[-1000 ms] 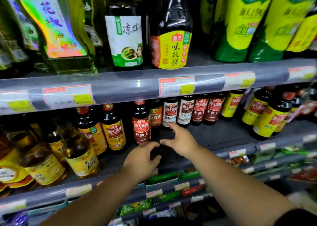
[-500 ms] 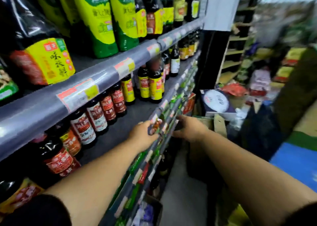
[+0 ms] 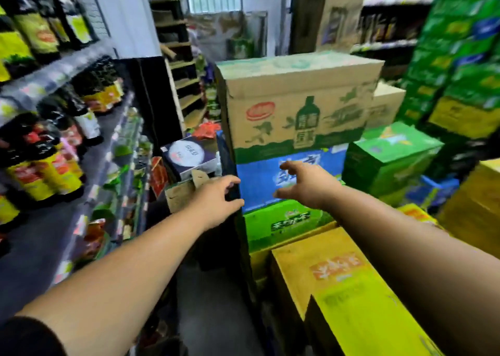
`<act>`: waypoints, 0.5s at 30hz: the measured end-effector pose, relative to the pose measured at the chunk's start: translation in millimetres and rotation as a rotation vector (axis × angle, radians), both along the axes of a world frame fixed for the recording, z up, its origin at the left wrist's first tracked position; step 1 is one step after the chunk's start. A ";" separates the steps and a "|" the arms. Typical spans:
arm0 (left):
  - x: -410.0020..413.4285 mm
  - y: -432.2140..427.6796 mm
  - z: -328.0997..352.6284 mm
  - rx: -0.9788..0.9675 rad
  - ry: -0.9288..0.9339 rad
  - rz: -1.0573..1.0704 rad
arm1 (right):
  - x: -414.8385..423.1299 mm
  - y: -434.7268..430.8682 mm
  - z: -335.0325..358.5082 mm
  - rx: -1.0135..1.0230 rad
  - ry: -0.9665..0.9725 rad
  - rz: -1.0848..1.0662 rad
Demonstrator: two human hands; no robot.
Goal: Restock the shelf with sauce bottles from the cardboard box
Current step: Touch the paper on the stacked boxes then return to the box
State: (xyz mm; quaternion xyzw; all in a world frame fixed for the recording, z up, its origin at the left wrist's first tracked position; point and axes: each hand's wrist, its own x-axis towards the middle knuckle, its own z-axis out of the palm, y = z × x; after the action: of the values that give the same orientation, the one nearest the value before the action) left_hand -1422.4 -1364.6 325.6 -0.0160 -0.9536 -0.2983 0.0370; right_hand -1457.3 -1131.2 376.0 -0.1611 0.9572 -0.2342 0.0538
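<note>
The shelf [image 3: 89,58] with dark sauce bottles [image 3: 46,169] runs along the left edge of the head view. An open brown cardboard box [image 3: 180,196] sits low at the shelf's far end, partly hidden behind my left hand [image 3: 216,201]. That hand is stretched forward with loosely spread fingers and holds nothing. My right hand [image 3: 305,184] is also stretched out, fingers spread and empty, in front of a blue carton [image 3: 259,182]. What the cardboard box contains is hidden.
A stack of cartons fills the middle: a tan and green one [image 3: 297,106] on top, blue then green [image 3: 284,225] under it. Yellow cartons [image 3: 338,288] stand near right, green cases [image 3: 392,155] farther right. A dark printed box [image 3: 189,158] rests behind the cardboard box. A narrow floor aisle [image 3: 211,301] runs between.
My view has swung from the shelf to the right toward the stacked cartons. Both hands left the shelf edge and now reach forward, empty, near the cardboard box.
</note>
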 end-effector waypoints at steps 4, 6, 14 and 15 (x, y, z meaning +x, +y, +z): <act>-28.6 78.7 27.3 -0.070 0.031 -0.154 | 9.0 78.2 24.4 0.025 0.034 -0.169; -40.0 117.6 41.2 -0.142 0.037 -0.249 | 18.1 110.1 32.9 0.055 0.044 -0.230; -69.5 265.8 91.8 -0.190 0.159 -0.665 | 79.0 216.9 69.9 0.187 0.080 -0.597; -66.3 286.2 100.3 -0.191 0.175 -0.722 | 93.5 230.3 77.8 0.201 0.086 -0.656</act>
State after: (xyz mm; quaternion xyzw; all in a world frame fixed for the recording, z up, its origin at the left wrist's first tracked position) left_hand -1488.7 -1078.4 425.9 -0.3794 -0.9035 -0.1993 0.0091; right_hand -1363.8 -900.9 453.8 0.1515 0.9777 -0.1366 -0.0490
